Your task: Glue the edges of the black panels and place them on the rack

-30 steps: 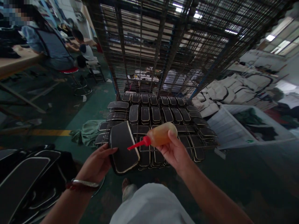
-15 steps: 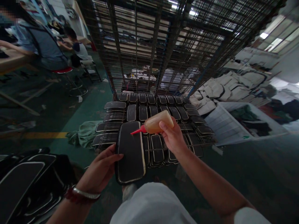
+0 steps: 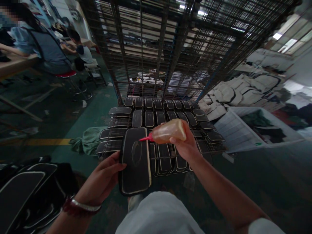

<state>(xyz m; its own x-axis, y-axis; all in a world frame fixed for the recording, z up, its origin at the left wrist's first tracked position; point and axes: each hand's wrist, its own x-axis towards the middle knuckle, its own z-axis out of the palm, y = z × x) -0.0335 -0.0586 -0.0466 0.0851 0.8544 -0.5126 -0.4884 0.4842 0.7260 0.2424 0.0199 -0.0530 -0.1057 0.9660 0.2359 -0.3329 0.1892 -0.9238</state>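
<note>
My left hand (image 3: 108, 174) grips the left edge of a black padded panel (image 3: 136, 172) with pale edging, its thumb on the face and the other fingers partly hidden behind. On the panel's upper face shows a shiny oval line of glue (image 3: 136, 152). My right hand (image 3: 186, 141) is wrapped round a translucent squeeze bottle (image 3: 165, 130) holding amber liquid. The bottle lies tilted, and its red nozzle (image 3: 145, 138) points left over the panel near the oval. Whether the tip touches the surface I cannot tell.
Stacked black panels (image 3: 163, 156) fill the rack shelf ahead, under tall wire racks (image 3: 170, 42). A white bin (image 3: 246, 133) with dark cloth stands right, beside piled white pieces (image 3: 234, 89). More black panels (image 3: 21, 188) lie at lower left, near green cloth (image 3: 89, 139). Two people sit at upper left.
An oval glue line now shows on the panel, where the face was nearly bare before. My right hand and the bottle have shifted slightly right, with the bottle lying flatter.
</note>
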